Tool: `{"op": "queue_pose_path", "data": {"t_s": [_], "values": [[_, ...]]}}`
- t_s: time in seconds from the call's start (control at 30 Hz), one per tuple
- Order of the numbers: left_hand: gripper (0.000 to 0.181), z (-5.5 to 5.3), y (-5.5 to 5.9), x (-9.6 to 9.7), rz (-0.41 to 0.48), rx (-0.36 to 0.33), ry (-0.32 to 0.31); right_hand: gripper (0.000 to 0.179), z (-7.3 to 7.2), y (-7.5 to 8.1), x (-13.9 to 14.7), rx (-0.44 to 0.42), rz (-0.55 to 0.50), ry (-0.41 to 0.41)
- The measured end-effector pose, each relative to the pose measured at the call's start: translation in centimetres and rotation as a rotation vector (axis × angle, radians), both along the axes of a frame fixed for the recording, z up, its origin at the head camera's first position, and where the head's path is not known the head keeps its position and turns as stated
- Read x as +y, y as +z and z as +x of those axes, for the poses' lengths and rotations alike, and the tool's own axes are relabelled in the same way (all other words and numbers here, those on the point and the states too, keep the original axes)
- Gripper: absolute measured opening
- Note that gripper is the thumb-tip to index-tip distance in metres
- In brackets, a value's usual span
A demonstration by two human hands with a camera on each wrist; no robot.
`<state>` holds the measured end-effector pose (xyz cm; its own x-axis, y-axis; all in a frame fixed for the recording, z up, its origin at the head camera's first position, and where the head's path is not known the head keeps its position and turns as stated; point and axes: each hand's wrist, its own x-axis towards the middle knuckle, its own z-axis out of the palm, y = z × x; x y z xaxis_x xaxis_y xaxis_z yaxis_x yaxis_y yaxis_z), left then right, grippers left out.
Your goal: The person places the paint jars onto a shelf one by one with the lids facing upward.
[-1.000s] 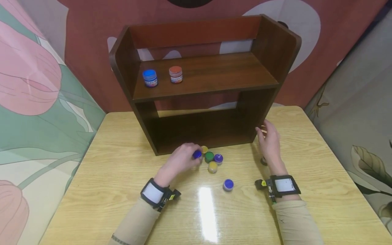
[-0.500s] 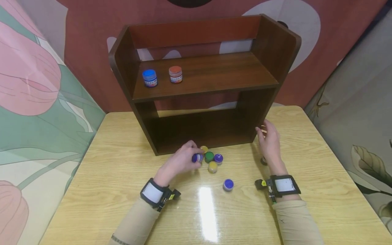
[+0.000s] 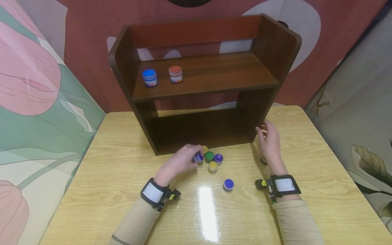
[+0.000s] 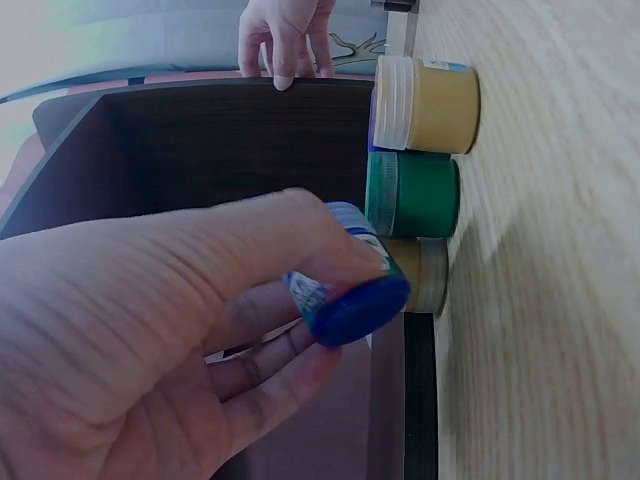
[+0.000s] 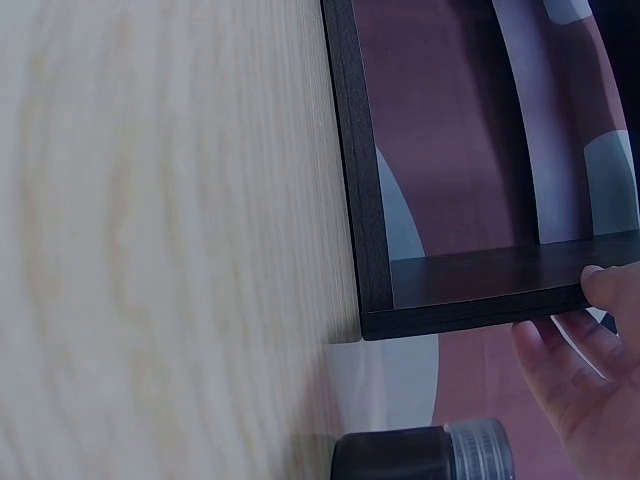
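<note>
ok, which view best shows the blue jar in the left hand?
Left wrist: the blue jar is close up, with its blue end and part of its label visible past the left hand. Head shows it small and partly covered by that hand. Right wrist doesn't show it.

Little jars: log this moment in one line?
left hand: holds tilted dark blue jar; right hand: holds shelf; on shelf: red jar, bright blue jar
</note>
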<state>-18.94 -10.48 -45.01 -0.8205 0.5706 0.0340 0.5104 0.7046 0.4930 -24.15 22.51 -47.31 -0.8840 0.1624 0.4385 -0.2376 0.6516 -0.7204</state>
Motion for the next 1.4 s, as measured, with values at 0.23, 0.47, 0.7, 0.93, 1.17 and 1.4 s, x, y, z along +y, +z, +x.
{"op": "queue_pose_path", "data": {"t_s": [0.23, 0.47, 0.7, 0.93, 1.17, 1.4], "values": [[0.035, 0.09, 0.35, 0.02, -0.004, -0.04, 0.05, 0.031, -0.06, 0.17, 0.05, 0.005, 0.002, 0.001], [0.035, 0.19, 0.19, -0.08, -0.017, -0.019, 0.041, 0.032, -0.05, 0.18, 0.12, -0.008, -0.007, 0.004], [0.031, 0.34, -0.03, -0.05, -0.06, -0.016, 0.048, 0.033, -0.04, 0.04, 0.15, -0.021, -0.002, 0.0], [0.032, 0.51, -0.15, -0.03, -0.084, -0.024, 0.053, 0.031, 0.02, 0.07, 0.07, -0.005, 0.006, 0.001], [0.032, 0.58, -0.31, 0.03, -0.104, -0.047, 0.066, 0.032, 0.16, 0.11, -0.01, 0.008, 0.011, 0.003], [0.032, 0.58, -0.51, 0.11, -0.124, -0.043, 0.06, 0.032, 0.07, 0.03, 0.03, 0.014, 0.01, 0.003]]}}
